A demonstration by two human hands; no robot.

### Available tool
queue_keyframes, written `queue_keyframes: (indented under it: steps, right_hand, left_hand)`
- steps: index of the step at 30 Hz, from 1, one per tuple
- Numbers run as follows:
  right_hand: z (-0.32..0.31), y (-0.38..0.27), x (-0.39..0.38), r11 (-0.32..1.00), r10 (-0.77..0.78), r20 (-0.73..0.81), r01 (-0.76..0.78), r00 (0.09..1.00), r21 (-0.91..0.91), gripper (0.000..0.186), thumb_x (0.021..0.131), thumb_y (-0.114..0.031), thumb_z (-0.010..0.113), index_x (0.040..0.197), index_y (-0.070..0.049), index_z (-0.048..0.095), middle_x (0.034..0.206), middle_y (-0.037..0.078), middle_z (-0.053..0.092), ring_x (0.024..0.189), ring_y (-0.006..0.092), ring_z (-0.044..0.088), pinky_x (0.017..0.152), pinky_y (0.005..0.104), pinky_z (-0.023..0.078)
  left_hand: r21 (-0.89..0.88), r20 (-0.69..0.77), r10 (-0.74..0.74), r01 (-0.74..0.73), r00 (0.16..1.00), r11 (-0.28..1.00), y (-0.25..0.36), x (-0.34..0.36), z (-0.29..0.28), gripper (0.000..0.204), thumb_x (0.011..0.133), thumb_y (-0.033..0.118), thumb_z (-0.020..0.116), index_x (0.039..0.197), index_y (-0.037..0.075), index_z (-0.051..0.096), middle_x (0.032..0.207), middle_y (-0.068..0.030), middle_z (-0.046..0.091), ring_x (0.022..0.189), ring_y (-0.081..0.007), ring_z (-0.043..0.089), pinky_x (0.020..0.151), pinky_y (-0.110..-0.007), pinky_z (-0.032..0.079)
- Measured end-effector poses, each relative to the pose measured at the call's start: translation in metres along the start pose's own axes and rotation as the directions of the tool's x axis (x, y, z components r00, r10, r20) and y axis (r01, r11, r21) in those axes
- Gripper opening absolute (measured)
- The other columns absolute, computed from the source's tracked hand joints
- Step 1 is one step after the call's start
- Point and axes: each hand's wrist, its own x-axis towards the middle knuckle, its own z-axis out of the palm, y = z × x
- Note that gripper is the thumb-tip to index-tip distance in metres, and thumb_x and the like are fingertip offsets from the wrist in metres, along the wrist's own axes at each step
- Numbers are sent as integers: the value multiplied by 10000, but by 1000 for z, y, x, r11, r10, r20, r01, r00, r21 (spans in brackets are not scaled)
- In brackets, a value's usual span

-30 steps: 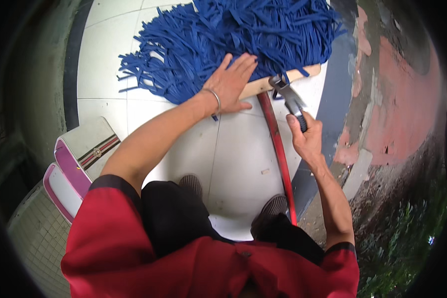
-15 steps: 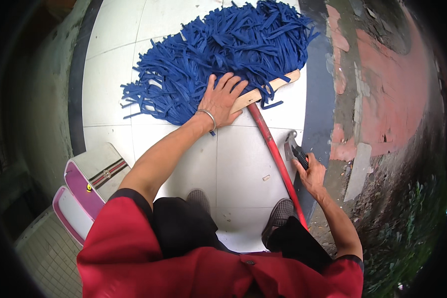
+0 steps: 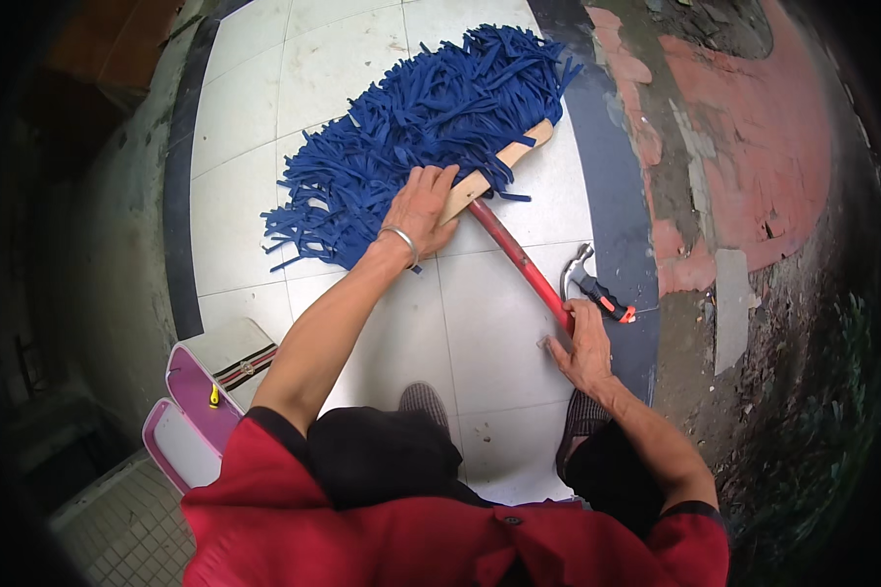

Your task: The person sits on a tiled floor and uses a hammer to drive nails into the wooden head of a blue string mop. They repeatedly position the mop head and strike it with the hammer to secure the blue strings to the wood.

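Note:
A mop lies on the pale tiles, its thick blue strips (image 3: 431, 122) spread toward the far side. My left hand (image 3: 421, 210) is closed over the near left end of its wooden bar (image 3: 472, 189), fingertips against the blue strips. From the bar a red pole (image 3: 514, 249) slants toward me on the right. My right hand (image 3: 585, 347) is closed round this pole, thumb on the left and fingers over the top. Just beyond that hand, a claw hammer (image 3: 602, 296) with a black and orange grip lies on the floor, untouched.
A pink and white case (image 3: 198, 386) stands at my left with its lid open and a yellow-handled tool (image 3: 213, 395) inside. A dark border strip (image 3: 622, 215) edges the tiles on the right, beside a peeling pinkish wall (image 3: 754, 166). My shoes are near the pole.
My right hand has let go of the hammer, which now rests on the floor, and has closed on the red pole. My left hand stays at the bar, its fingers more curled.

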Motion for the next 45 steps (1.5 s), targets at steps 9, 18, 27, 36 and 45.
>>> queue_keyframes:
  steps: [9,18,27,36,45]
  right_hand:
    - [-57,-51,55,713,215,755,-627,620,312,339,1001,-346,608,960,-15,546,610,8,507,450,88,483,412,277,410]
    - [-110,-89,57,-173,-15,980,-966,198,193,342,1037,-444,504,926,-121,483,588,-61,377,403,34,318,346,201,301]
    - [-107,-109,57,229,276,932,-958,235,173,303,1026,-344,567,892,-84,490,602,-30,399,399,57,344,328,239,286]
    - [-116,-117,65,547,428,830,-834,357,77,338,1019,-322,576,900,-11,512,605,28,486,394,107,457,362,282,382]
    - [-114,-110,73,721,446,804,-690,392,-63,411,1002,-372,601,877,11,516,549,37,494,387,121,504,352,298,405]
  left_hand:
    - [226,-513,117,3,850,974,-3,-41,-75,566,697,68,795,1231,44,610,1156,-129,617,1056,-314,569,906,-388,471]
    - [29,-477,-45,67,878,997,20,-99,-20,678,648,168,849,1249,62,554,1243,-138,539,1182,-348,490,1010,-455,382]
    - [280,96,-248,213,964,936,-50,-73,15,785,682,36,711,1402,35,398,1104,-211,583,1030,-387,629,798,-449,550]
    - [164,230,-204,168,952,972,-48,-48,-9,683,677,-8,663,1324,5,448,1103,-253,604,990,-424,647,851,-476,537]
    - [163,119,-221,201,968,966,-37,-58,1,732,688,-35,664,1379,27,429,1108,-213,590,1019,-385,629,837,-469,533]
